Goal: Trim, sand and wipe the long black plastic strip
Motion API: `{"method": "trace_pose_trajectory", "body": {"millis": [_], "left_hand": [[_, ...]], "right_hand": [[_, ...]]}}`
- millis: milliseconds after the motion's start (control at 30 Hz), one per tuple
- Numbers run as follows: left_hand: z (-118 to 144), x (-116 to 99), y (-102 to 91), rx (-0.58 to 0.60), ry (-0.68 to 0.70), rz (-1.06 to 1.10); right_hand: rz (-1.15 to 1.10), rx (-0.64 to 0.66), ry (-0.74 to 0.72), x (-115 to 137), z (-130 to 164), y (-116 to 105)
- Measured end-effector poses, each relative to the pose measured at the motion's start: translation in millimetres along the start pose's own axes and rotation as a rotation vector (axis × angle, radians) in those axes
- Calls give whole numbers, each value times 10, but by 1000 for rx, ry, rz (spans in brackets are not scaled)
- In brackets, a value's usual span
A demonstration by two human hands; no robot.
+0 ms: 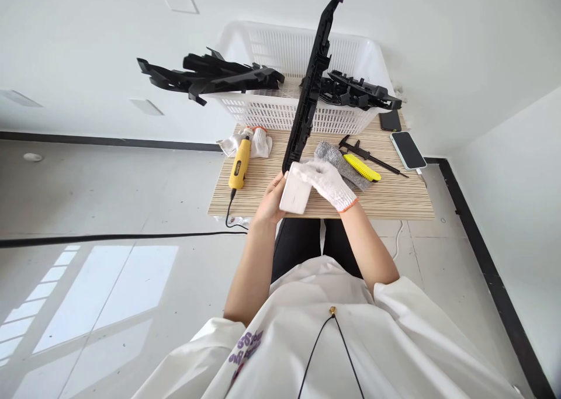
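Part: long black ribbed plastic strip (pixel 312 77) stood upright over the striped wooden table (pixel 394 197), probably light, stiff.
Hands: bare left hand (pixel 270 199) gripped its base; white-gloved right hand (pixel 326 180) pressed a white block (pixel 295 191).
Hold: low, near the base.

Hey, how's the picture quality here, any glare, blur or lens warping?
Head view: sharp, evenly lit; strong wide-angle warping bends the floor's black border; sunlight patches glare on the floor at lower left; the long black part in the left hand and gloved right hand stays crisp.
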State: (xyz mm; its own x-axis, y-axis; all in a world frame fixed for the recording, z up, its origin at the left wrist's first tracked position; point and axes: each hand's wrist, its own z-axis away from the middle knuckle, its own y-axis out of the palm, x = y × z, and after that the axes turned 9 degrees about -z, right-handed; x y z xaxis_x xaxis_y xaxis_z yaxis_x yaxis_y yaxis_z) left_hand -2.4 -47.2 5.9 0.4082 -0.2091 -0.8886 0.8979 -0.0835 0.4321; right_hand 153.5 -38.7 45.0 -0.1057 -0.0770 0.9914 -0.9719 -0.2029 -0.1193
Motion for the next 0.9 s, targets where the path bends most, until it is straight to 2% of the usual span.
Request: {"method": "trace_pose_trajectory", "body": {"millis": [33,133,267,400,500,533,667,767,900], "left_hand": [[5,-3,2,-10,-2,7],[11,-14,10,-13,-37,26],[7,-27,20,-34,-42,52],[12,-25,17,0,-54,67],[7,-17,16,-36,0,72],[4,-16,17,-46,8,71],[-11,-18,20,-47,-19,73],[-17,-11,15,-65,-18,72],[-18,11,-8,-78,-58,70]], "right_hand": [[-22,-7,2,6,-5,6],[-17,117,14,34,-11,31],[-73,19,12,65,-11,62],[-5,123,5,75,-31,67],[-40,-14,-16,85,-80,57],[-43,-21,-19,92,-97,52],[95,193,-21,131,-132,34],[75,106,-51,159,-130,32],[58,213,-10,184,-125,43]]}}
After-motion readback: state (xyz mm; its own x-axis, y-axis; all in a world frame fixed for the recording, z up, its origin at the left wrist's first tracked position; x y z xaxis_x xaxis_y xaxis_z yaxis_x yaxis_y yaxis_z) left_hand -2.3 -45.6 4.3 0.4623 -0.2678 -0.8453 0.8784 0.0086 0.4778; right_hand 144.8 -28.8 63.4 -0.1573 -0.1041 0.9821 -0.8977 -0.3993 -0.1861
